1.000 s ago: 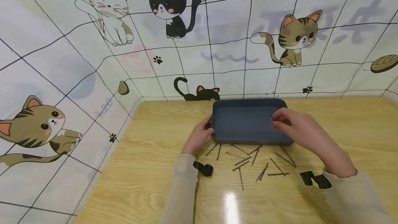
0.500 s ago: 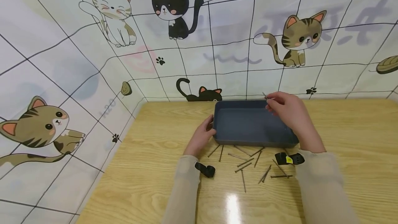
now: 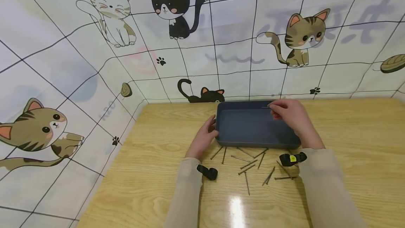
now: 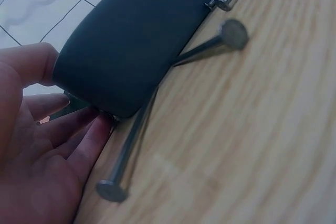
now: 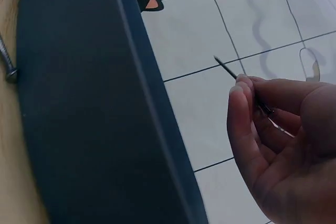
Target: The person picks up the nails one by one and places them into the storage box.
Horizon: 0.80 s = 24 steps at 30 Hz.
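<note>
A dark blue tray [image 3: 253,140] sits on the wooden table [image 3: 158,171], near the back wall. My left hand [image 3: 205,136] rests against the tray's left end [image 4: 121,51], fingers [image 4: 68,129] relaxed along its corner. My right hand [image 3: 286,112] hovers over the tray's far right part and pinches a thin nail [image 5: 239,80] between thumb and fingers; the nail's point [image 3: 264,107] sticks out to the left. Several loose nails [image 3: 250,168] lie scattered on the table in front of the tray, and some [image 4: 131,145] lie beside its near wall.
The table is boxed in by a cat-patterned wall covering [image 3: 190,45] at the back and left. Black wrist-camera mounts [image 3: 207,171] [image 3: 292,158] show near both sleeves. Bare wood lies to the right of the tray [image 3: 354,133].
My right hand carried the nail from the tray's right middle up to its far edge, then lowered slightly and turned the nail flatter. My left hand stayed at the tray's left end.
</note>
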Available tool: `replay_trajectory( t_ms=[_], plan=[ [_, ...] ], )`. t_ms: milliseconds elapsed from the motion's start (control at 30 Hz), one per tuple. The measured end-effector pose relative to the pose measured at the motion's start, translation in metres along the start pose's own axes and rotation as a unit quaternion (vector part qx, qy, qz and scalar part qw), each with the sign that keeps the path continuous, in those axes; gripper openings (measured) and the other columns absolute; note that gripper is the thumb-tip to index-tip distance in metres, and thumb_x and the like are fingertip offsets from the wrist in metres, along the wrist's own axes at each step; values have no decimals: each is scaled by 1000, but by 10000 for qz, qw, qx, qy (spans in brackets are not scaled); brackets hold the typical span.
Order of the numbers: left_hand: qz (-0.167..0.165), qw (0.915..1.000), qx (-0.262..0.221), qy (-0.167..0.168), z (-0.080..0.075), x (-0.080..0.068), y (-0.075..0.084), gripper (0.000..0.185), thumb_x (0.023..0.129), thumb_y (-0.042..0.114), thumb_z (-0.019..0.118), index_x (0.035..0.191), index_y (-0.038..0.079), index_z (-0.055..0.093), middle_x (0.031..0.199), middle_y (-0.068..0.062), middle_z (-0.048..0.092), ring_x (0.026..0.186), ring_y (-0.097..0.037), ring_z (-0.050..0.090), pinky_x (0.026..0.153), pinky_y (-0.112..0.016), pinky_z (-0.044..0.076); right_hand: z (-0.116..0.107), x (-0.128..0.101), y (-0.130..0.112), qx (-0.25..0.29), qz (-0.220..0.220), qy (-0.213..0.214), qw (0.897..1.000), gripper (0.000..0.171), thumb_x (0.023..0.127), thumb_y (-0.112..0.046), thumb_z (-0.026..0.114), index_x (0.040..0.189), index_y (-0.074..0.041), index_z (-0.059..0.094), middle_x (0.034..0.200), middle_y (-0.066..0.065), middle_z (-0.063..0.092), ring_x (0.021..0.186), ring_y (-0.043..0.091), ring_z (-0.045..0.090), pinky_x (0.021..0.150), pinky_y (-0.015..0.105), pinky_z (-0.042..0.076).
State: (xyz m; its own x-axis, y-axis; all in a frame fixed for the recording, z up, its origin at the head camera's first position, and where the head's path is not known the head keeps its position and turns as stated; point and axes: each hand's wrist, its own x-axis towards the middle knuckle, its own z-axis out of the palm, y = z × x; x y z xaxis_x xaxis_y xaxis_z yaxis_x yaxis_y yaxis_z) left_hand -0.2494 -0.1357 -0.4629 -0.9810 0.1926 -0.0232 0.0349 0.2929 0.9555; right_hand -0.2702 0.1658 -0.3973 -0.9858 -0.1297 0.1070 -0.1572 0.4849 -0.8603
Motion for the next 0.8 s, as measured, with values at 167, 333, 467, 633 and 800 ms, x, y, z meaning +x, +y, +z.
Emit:
replay_trajectory(
  t_ms=[167,333,467,633,800],
  plan=[
    [-24,9999,-69,-81,-2,-8,16,66,85,4,49,143,17,22,142,-7,30,126,-19,33,97,-38,33,1,5,18,825,227,-367,9957,43,91,-31,50,116,3,56,104,22,59,87,28,62,72,36,50],
    [-101,9999,25,-78,-2,-15,25,63,87,4,49,143,17,22,142,-7,30,126,-20,33,98,-36,33,2,7,33,1196,432,-464,9908,46,90,-31,52,120,5,53,100,17,63,85,25,63,71,34,51],
    [-88,10000,-13,-44,-1,-15,26,63,87,4,49,142,17,24,141,-7,32,126,-20,34,98,-36,32,3,6,38,983,492,-344,9933,45,90,-31,51,118,4,54,92,14,63,78,20,64,67,31,52],
    [-39,9999,-73,-73,-1,-14,25,63,87,3,48,143,15,23,142,-8,31,126,-21,33,98,-36,32,1,5,38,1036,326,-517,9927,44,92,-30,48,118,6,52,99,21,60,82,21,63,69,29,51],
    [1,9999,-118,-118,-1,-12,22,62,87,5,48,143,14,23,142,-8,31,126,-20,33,98,-37,32,2,5,39,1064,215,-777,9910,43,93,-31,46,117,4,52,105,23,57,86,19,62,71,27,51]
  ],
)
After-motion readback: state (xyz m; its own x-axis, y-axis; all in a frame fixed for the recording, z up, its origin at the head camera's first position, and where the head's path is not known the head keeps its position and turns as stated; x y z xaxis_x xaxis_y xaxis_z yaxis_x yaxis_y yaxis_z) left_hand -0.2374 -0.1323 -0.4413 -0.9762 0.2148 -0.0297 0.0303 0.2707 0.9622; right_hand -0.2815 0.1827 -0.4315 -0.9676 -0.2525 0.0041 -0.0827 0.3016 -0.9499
